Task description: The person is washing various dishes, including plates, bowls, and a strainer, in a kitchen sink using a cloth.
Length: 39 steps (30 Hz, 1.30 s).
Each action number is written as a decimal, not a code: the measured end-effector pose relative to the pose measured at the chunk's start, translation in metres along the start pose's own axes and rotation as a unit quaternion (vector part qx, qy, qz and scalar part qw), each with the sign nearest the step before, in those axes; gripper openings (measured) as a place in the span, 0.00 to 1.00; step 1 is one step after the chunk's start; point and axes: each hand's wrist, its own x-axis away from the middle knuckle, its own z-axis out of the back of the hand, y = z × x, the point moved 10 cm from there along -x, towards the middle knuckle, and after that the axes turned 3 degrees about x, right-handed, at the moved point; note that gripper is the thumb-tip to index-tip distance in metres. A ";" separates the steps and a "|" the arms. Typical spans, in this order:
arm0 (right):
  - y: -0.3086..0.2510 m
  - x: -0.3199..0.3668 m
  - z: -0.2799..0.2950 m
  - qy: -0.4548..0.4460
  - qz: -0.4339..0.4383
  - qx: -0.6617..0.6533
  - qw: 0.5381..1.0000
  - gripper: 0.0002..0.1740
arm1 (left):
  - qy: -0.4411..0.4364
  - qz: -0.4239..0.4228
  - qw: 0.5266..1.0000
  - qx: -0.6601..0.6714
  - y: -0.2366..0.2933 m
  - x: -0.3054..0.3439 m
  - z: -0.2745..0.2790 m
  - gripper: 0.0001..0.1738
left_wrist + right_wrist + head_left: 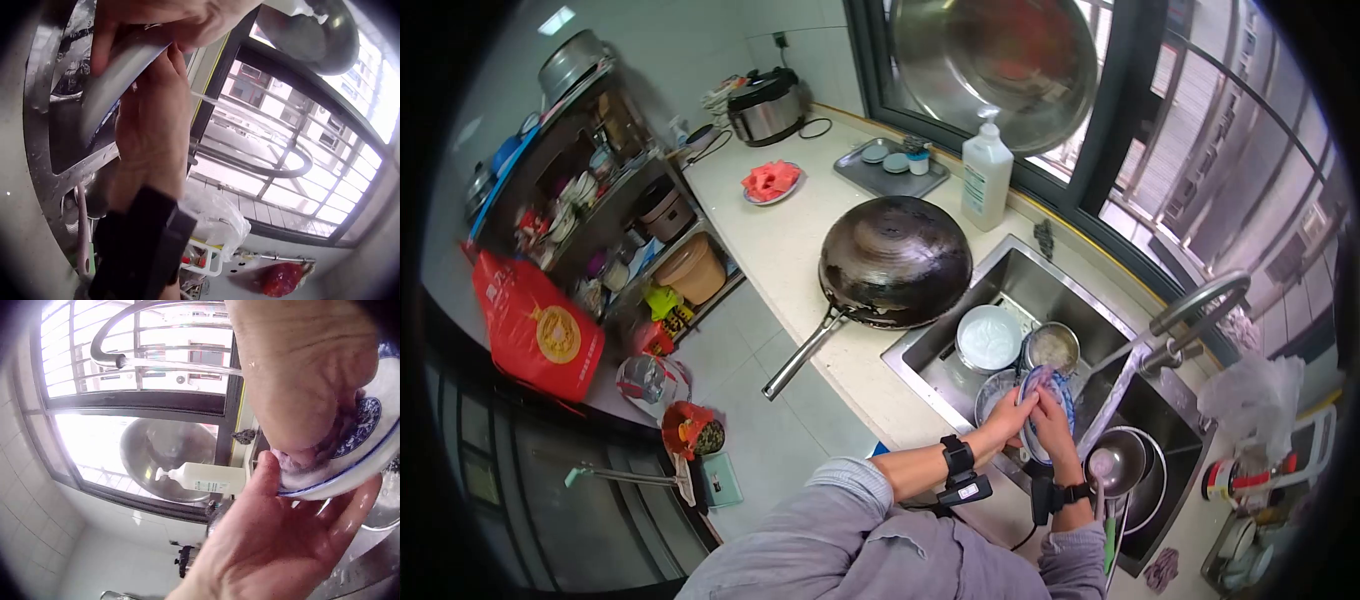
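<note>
A white plate (365,428) with blue patterning is tilted on edge over the sink (920,352). My left hand (1003,418) grips its rim, the thumb at the edge and the fingers spread beneath, as the right wrist view shows. Against the plate's inner face, my right hand (1055,428) holds a wet purplish cloth (324,449) bunched under its fingers. Below the hands in the left basin are a white bowl (988,338) and a metal bowl (1053,348), with another dish partly hidden by the left hand.
Water (1112,402) runs from the curved faucet (1200,305) just right of the hands. A metal ladle (1115,462) and pot lie in the right basin. An overturned wok (895,262) sits left of the sink, its handle past the counter edge. A pump bottle (987,175) stands behind.
</note>
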 end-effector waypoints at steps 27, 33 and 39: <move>-0.014 0.043 0.014 0.037 0.056 0.287 0.956 0.12 | 0.044 -0.126 0.990 -0.041 0.073 0.000 0.022 0.16; 0.039 0.033 0.081 0.223 0.018 0.030 0.974 0.12 | -0.021 0.016 1.000 0.006 0.043 -0.001 0.032 0.19; 0.025 0.034 0.084 0.206 -0.056 -0.503 0.838 0.15 | -0.184 0.170 0.957 0.144 -0.016 -0.006 -0.005 0.19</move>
